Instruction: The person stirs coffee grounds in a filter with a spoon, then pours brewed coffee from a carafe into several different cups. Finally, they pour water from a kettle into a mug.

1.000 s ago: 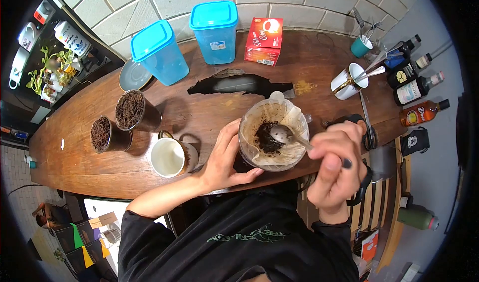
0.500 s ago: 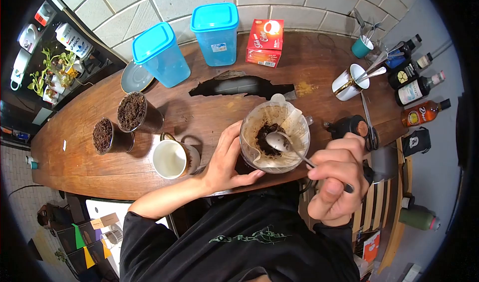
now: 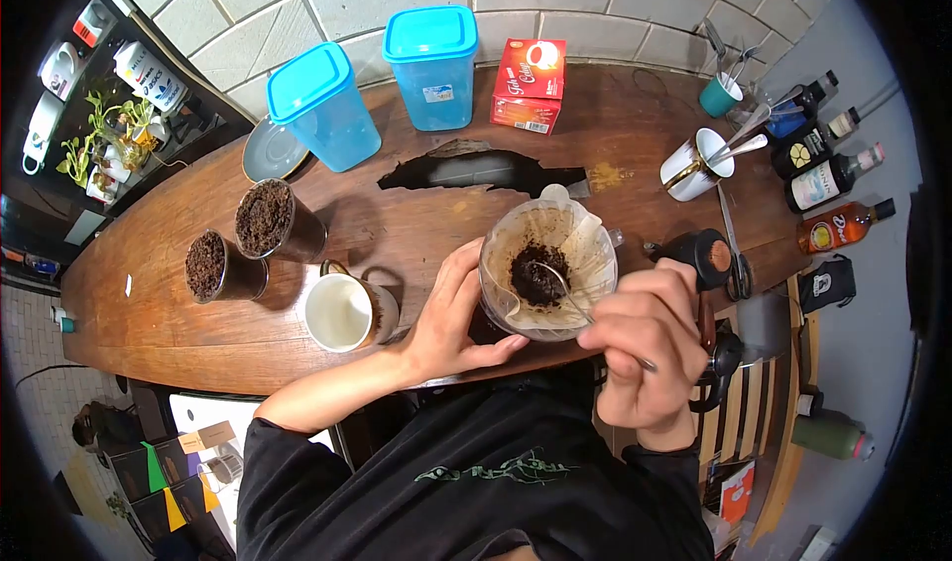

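Note:
A clear coffee dripper point(image 3: 493, 298) with a paper filter point(image 3: 587, 273) stands near the table's front edge. Dark coffee grounds point(image 3: 531, 281) lie in the filter. My left hand point(image 3: 456, 318) is curved around the dripper's left side, thumb low at the front and fingers partly hidden behind it. Between the thumb and fingers of my right hand point(image 3: 650, 348) is the handle of a metal spoon point(image 3: 577, 308); its bowl is sunk in the grounds. A white mug point(image 3: 339, 315) with a gold handle sits left of my left hand.
Two cups of dark grounds point(image 3: 265, 217) point(image 3: 205, 265) stand at left. Behind are blue-lidded containers point(image 3: 430, 75) and a red tea box point(image 3: 529, 85). A ragged hole point(image 3: 476, 171) breaks the tabletop. At right are a mug with spoons point(image 3: 689, 169), scissors point(image 3: 736, 253) and several bottles point(image 3: 845, 226).
My right hand has moved a little left and toward the dripper. The spoon's bowl, visible before above the grounds, is now down in them. My left hand stays in place.

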The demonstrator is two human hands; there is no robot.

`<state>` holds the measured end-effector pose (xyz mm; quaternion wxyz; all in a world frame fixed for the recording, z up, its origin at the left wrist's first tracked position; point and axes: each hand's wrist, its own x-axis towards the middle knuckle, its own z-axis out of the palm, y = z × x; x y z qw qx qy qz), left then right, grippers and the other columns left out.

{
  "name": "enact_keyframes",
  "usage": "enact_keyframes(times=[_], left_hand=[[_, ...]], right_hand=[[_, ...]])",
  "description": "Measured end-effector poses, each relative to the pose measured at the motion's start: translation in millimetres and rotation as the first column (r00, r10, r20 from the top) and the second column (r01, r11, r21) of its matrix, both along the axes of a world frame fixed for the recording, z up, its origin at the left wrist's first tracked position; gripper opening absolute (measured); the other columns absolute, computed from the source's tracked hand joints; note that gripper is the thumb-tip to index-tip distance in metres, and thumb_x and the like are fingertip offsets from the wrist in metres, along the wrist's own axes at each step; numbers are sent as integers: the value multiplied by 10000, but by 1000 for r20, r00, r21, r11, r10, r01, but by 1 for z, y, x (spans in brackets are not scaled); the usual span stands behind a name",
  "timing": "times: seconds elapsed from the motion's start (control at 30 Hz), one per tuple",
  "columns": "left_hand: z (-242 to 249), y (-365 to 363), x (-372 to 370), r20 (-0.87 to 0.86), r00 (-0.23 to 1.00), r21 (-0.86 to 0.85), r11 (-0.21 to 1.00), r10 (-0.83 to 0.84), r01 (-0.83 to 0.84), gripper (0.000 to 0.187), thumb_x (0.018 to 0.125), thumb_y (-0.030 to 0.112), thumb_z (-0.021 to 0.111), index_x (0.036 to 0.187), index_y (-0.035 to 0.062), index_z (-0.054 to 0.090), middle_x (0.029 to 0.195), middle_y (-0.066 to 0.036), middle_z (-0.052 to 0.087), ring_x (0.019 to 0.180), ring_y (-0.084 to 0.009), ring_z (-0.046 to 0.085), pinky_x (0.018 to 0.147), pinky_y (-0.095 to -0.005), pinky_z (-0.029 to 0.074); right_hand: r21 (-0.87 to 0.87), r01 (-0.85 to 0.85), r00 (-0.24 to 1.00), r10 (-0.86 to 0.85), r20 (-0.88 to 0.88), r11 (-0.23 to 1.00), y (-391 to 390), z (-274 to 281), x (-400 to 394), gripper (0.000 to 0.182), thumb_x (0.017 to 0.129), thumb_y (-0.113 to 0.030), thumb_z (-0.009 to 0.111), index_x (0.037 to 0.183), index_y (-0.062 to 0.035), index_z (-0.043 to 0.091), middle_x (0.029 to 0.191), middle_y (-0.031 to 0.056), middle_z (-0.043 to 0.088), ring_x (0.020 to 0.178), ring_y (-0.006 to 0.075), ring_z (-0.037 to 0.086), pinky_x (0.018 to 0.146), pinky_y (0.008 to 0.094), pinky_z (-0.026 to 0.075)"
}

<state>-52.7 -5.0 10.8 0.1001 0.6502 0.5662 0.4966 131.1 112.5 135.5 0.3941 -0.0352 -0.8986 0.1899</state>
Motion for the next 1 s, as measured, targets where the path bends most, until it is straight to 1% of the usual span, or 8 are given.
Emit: enact_keyframes(times=[0.13,0.27,0.4,0.6,0.7,0.77,0.9,1.0], left_hand=[[1,-1,1,19,1000,-13,1000,4,-4,844,723,286,838,1373,-60,427,1416,-249,422,1336,-424,411,1103,-498,348],[1,-1,2,32,999,-8,1000,6,-6,826,728,285,834,1364,-62,437,1412,-248,424,1334,-423,412,1101,-497,350],[1,0,2,47,999,-6,1000,1,-1,824,730,285,834,1364,-62,438,1411,-247,422,1334,-424,412,1100,-495,351],[0,-1,2,24,1000,-8,1000,4,-4,831,733,296,834,1370,-58,434,1415,-245,419,1338,-421,407,1103,-493,349],[-2,0,2,43,999,-16,1000,1,0,835,736,300,832,1375,-58,430,1415,-244,418,1339,-419,406,1104,-492,349],[-1,-1,3,44,999,-20,1000,4,-3,834,736,300,832,1373,-59,431,1415,-245,418,1338,-419,406,1104,-492,349],[-1,-1,3,55,998,-27,1000,3,-1,830,737,301,829,1370,-60,433,1415,-246,416,1335,-419,409,1104,-492,349],[1,0,3,31,999,9,1000,10,-10,828,735,300,829,1367,-60,435,1412,-246,417,1333,-420,410,1103,-493,350]], right_hand=[[-98,-21,987,5,-160,995,-4,4,13,113,910,-173,612,908,-64,640,838,63,653,763,252,589,711,411,401],[-105,-49,998,46,-34,993,-4,6,4,117,925,-161,596,894,-53,626,813,51,643,736,250,584,699,408,397],[57,89,995,-86,-39,994,-1,2,1,113,933,-139,581,883,-45,618,819,54,648,731,248,582,708,413,397],[-101,-27,998,21,-59,994,1,-2,0,141,958,-143,545,881,-48,616,808,63,643,730,253,582,729,409,408],[-49,32,999,-33,-32,998,4,-4,-2,170,969,-156,534,866,-46,615,805,61,642,726,258,581,725,411,406],[7,108,987,-106,-122,994,2,0,2,180,975,-157,532,860,-44,612,804,62,642,725,263,579,724,412,404],[13,108,990,-107,-93,994,5,3,4,177,971,-144,537,845,-40,606,792,68,639,722,266,575,732,417,405],[-117,17,999,-21,-28,993,5,-5,-6,119,948,-112,562,861,-42,603,786,67,635,736,272,586,748,421,411]])
